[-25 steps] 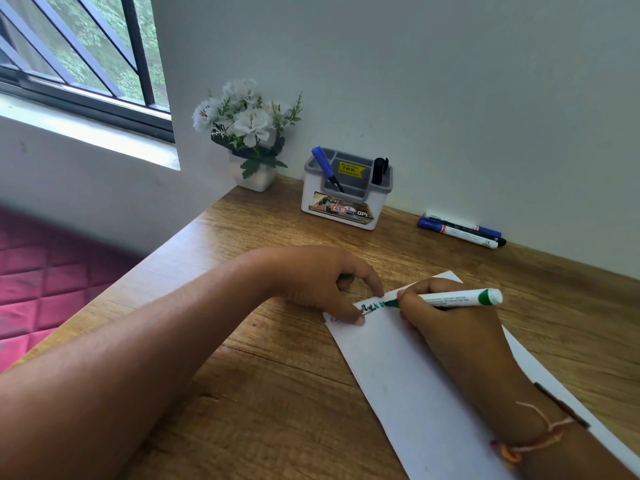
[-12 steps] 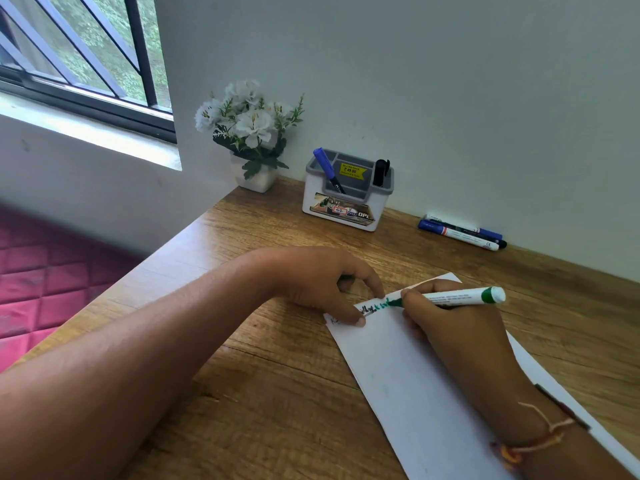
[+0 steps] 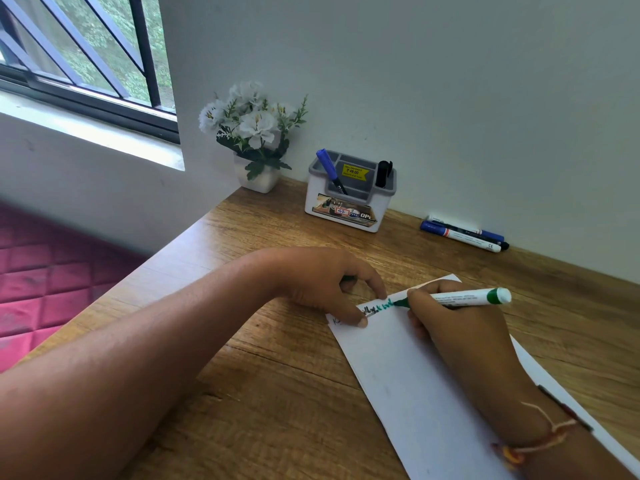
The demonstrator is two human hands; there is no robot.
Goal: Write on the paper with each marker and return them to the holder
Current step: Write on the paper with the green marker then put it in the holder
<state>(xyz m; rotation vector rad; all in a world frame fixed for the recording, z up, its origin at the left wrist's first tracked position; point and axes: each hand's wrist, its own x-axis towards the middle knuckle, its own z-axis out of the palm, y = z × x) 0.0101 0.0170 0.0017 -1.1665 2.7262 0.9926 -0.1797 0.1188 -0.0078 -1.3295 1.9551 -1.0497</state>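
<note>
Right hand [image 3: 450,327] grips the green marker [image 3: 464,297], tip on paper [image 3: 408,382]; left hand [image 3: 332,285], fingers curled, seemingly pins its corner.

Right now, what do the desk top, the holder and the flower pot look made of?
Desk top: wood or wood-look laminate, matte, brown grain lines. Holder: moulded plastic, white body, grey insert, slight sheen. Flower pot: smooth white, ceramic or plastic; cannot tell which.

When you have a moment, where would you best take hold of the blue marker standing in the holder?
Probably by its capped upper end, from above: the blue marker leans toward the left in the holder, so only that top portion projects above the rim, with its lower body sunk inside the compartment.
</note>
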